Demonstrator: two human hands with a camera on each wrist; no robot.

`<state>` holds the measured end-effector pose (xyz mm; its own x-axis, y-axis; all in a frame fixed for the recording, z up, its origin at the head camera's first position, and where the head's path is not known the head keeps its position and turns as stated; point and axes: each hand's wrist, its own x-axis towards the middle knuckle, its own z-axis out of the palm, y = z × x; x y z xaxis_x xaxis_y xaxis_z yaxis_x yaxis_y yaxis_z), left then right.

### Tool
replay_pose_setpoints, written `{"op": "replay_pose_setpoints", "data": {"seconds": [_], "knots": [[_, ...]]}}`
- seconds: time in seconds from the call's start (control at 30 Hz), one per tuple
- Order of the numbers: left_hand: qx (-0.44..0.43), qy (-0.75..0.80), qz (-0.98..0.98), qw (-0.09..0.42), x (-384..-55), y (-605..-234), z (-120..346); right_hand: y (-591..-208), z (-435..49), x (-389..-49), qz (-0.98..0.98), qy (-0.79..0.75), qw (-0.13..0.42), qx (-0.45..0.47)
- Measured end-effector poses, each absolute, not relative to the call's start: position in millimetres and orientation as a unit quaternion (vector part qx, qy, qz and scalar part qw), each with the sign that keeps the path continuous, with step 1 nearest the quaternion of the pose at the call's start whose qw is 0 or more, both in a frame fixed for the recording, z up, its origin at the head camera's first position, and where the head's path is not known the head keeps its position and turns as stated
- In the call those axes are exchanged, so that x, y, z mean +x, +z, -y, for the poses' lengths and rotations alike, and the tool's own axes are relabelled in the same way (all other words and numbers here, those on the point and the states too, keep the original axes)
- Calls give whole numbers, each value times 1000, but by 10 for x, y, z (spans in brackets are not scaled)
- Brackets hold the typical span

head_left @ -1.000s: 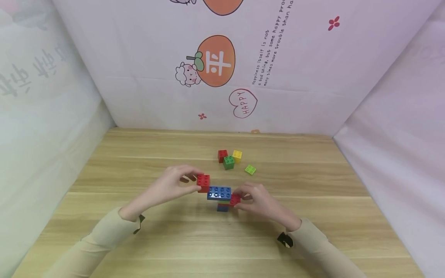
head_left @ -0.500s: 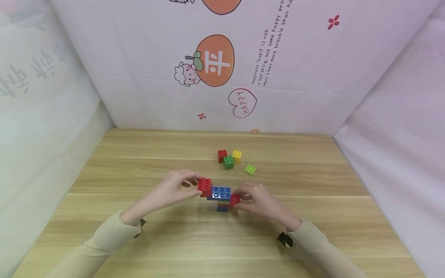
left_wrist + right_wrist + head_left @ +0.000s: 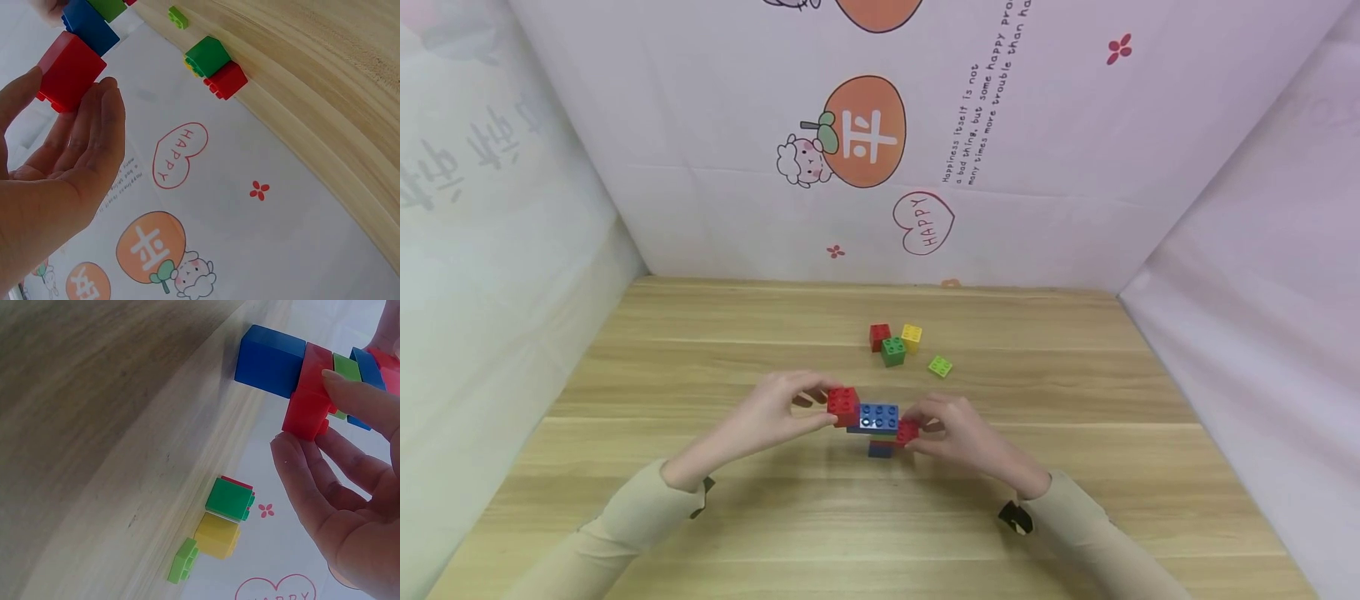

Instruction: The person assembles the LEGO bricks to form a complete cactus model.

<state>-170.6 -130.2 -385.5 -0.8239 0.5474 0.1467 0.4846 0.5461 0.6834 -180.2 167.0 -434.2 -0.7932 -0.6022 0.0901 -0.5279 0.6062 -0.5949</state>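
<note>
A small stack stands on the wooden table. From the bottom it has a dark blue block [image 3: 269, 361], a flat red brick [image 3: 309, 390], a light green brick [image 3: 345, 372] and a long blue brick [image 3: 878, 418]. On the long blue brick's left end sits a red four-stud block [image 3: 843, 407]. My left hand [image 3: 778, 408] pinches this block between thumb and fingertips, and the left wrist view shows it against the blue brick. My right hand [image 3: 958, 429] grips the right end of the flat red brick, thumb on one side and fingers on the other.
Behind the stack lie loose bricks: a red block [image 3: 880, 337], a green block [image 3: 893, 352], a yellow block [image 3: 912, 337] and a flat lime brick [image 3: 940, 366]. White printed cloth [image 3: 737, 225] encloses the table [image 3: 1037, 350] at the back and both sides.
My left hand has moved slightly right and toward the body, bringing the red block over the long blue brick's left end. My right hand keeps its grip in place.
</note>
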Motion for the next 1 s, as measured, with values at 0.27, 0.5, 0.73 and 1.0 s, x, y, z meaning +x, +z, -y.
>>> {"op": "replay_pose_setpoints", "data": {"seconds": [0.27,0.5,0.73,1.0], "knots": [[283,378,-880,52,-1706,-3869,1294,-4342,-1669,-1801,-895,-308,59,-317],[288,384,-876,49,-1707,-3875,1294,-4341,-1666,-1800,-896,-307,58,-315],[298,380,-875,41,-1713,-3868,1285,-4332,-1660,-1800,-897,-305,59,-313],[318,379,-868,27,-1697,-3860,1278,-4332,-1660,-1791,-899,-306,66,-307]]}}
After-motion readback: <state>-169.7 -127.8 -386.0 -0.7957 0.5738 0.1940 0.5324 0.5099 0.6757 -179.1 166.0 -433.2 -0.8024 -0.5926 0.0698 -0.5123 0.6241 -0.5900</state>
